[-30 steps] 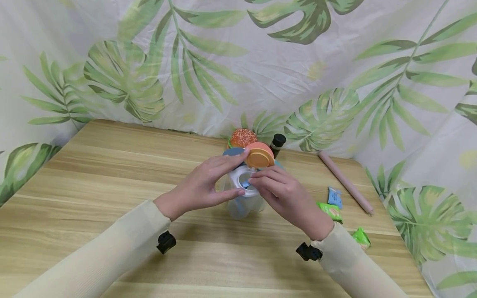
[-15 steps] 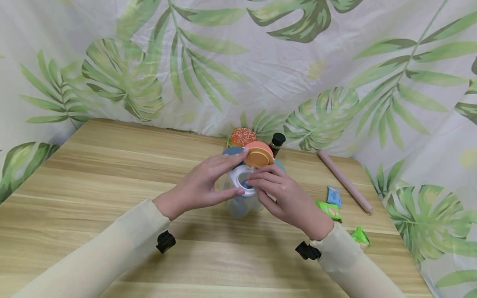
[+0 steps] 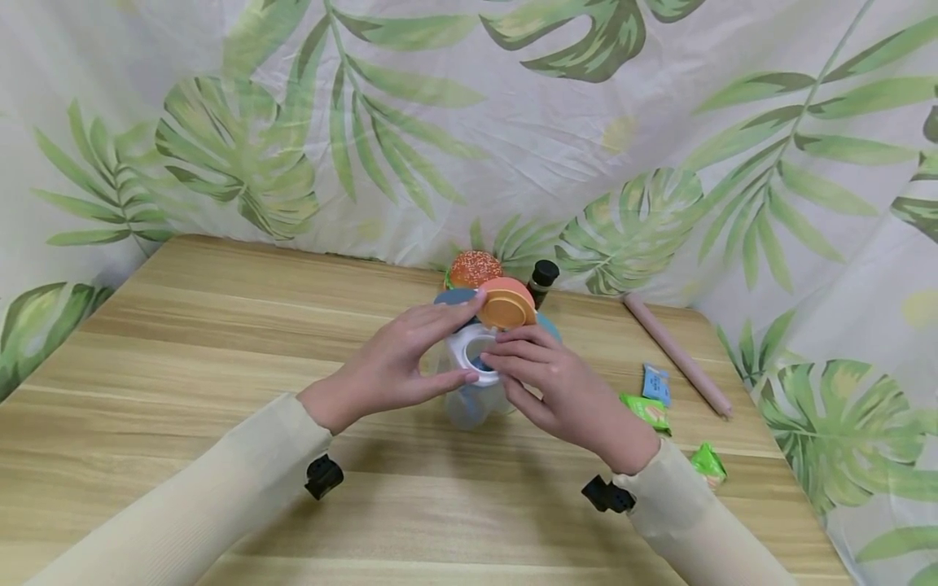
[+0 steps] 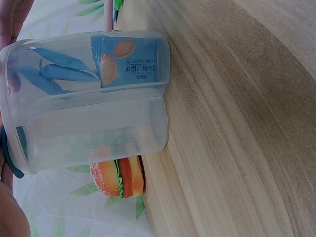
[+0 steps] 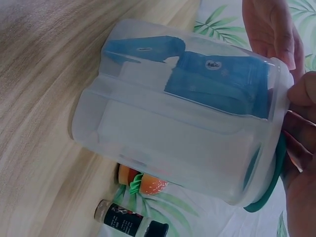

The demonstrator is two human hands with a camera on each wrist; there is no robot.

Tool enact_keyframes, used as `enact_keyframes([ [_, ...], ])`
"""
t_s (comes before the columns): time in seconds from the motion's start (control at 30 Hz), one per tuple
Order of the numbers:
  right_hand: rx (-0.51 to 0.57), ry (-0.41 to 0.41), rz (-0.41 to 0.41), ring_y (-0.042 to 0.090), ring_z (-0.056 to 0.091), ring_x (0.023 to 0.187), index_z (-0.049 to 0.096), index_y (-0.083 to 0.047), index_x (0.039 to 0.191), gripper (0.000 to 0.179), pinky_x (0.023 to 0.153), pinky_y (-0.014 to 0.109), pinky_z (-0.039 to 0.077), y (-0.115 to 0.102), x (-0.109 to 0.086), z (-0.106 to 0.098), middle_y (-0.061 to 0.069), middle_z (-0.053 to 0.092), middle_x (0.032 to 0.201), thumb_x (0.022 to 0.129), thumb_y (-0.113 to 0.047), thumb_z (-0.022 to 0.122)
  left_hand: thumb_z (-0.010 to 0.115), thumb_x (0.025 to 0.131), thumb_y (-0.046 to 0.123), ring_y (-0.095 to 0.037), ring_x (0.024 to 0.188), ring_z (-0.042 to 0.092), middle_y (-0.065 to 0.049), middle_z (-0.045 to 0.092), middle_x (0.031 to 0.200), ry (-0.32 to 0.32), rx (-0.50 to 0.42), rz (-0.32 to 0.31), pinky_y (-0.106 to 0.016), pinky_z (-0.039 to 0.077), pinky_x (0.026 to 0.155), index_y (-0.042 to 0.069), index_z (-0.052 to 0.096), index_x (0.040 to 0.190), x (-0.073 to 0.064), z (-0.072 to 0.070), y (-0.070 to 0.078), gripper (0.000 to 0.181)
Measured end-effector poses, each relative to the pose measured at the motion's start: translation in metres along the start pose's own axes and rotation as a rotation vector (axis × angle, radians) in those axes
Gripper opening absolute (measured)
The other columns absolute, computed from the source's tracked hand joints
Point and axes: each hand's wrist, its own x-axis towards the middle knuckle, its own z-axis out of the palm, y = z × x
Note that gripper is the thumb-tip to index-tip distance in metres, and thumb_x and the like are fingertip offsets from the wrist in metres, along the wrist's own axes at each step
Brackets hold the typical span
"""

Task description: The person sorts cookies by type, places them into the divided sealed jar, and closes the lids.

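Observation:
A clear plastic container (image 3: 466, 411) with a white rim (image 3: 460, 346) stands on the table, its orange flap lid (image 3: 506, 310) raised. My left hand (image 3: 392, 358) holds its top, fingers by the flap and thumb on the near rim. At the round mouth, my right hand (image 3: 564, 382) has curled fingers at a blue cracker packet (image 5: 222, 81), whose end reaches the rim in the right wrist view. A fingertip (image 4: 14, 81) shows through the wall there; the exact pinch is hidden. Several blue packets, including an upright one (image 4: 131, 59), lie in the same compartment.
Behind the container are a toy hamburger (image 3: 476, 269) and a black-capped bottle (image 3: 542, 281). To the right lie a blue packet (image 3: 655, 385), two green packets (image 3: 648, 413) and a long pinkish roll (image 3: 677, 354). A leaf-patterned cloth (image 3: 410, 146) hangs behind the table.
The blue packet has gone lower into the container's mouth, with my right fingers shifting slightly left over it. My left hand keeps its hold on the top.

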Motion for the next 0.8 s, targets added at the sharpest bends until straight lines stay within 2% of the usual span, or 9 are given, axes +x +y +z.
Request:
enact_keyframes([
  [0.17, 0.064, 0.001, 0.019, 0.029, 0.063, 0.131, 0.074, -0.001, 0.127, 0.033, 0.109, 0.04, 0.055, 0.0, -0.002, -0.004, 0.012, 0.073, 0.133, 0.095, 0.001, 0.073, 0.084, 0.09, 0.027, -0.028, 0.144, 0.056, -0.012, 0.053, 0.159, 0.002, 0.0, 0.003, -0.052, 0.045, 0.119, 0.009, 0.04, 0.162, -0.001, 0.0, -0.001, 0.086],
  [0.3, 0.14, 0.049, 0.036, 0.029, 0.065, 0.129, 0.074, -0.001, 0.126, 0.032, 0.112, 0.032, 0.052, 0.001, -0.008, -0.01, 0.012, 0.073, 0.131, 0.095, 0.005, 0.07, 0.085, 0.09, 0.027, -0.028, 0.144, 0.056, -0.012, 0.053, 0.159, 0.002, 0.001, 0.005, -0.052, 0.046, 0.118, 0.009, 0.04, 0.161, 0.0, 0.0, -0.002, 0.086],
  [0.4, 0.184, 0.134, 0.037, 0.027, 0.068, 0.123, 0.075, -0.002, 0.122, 0.028, 0.113, 0.024, 0.05, 0.004, -0.015, -0.014, 0.012, 0.075, 0.125, 0.097, 0.004, 0.066, 0.084, 0.09, 0.028, -0.028, 0.143, 0.057, -0.011, 0.053, 0.16, 0.001, 0.0, 0.004, -0.052, 0.046, 0.118, 0.009, 0.04, 0.162, 0.0, 0.001, -0.002, 0.086],
  [0.6, 0.167, 0.4, 0.022, 0.022, 0.071, 0.108, 0.077, 0.0, 0.111, 0.021, 0.104, 0.018, 0.052, 0.015, -0.032, -0.024, 0.017, 0.076, 0.109, 0.104, -0.005, 0.058, 0.086, 0.088, 0.028, -0.027, 0.143, 0.057, -0.01, 0.052, 0.16, -0.001, 0.0, -0.003, -0.052, 0.045, 0.118, 0.01, 0.04, 0.162, 0.0, 0.0, -0.001, 0.088],
  [0.7, 0.126, 0.489, 0.097, 0.01, 0.071, 0.105, 0.078, 0.0, 0.108, 0.022, 0.109, 0.021, 0.051, 0.025, -0.041, -0.031, 0.018, 0.077, 0.103, 0.1, 0.002, 0.058, 0.086, 0.088, 0.029, -0.028, 0.142, 0.058, -0.012, 0.055, 0.158, 0.002, 0.009, -0.001, -0.052, 0.046, 0.117, 0.01, 0.041, 0.161, -0.001, 0.001, -0.001, 0.088],
  [0.8, 0.09, 0.501, 0.255, -0.002, 0.069, 0.108, 0.078, 0.001, 0.107, 0.023, 0.107, 0.015, 0.049, 0.036, -0.054, -0.037, 0.02, 0.078, 0.105, 0.097, 0.009, 0.06, 0.086, 0.088, 0.029, -0.028, 0.141, 0.058, -0.012, 0.055, 0.158, 0.005, 0.012, -0.001, -0.052, 0.046, 0.117, 0.01, 0.042, 0.161, -0.001, 0.001, -0.001, 0.087],
])
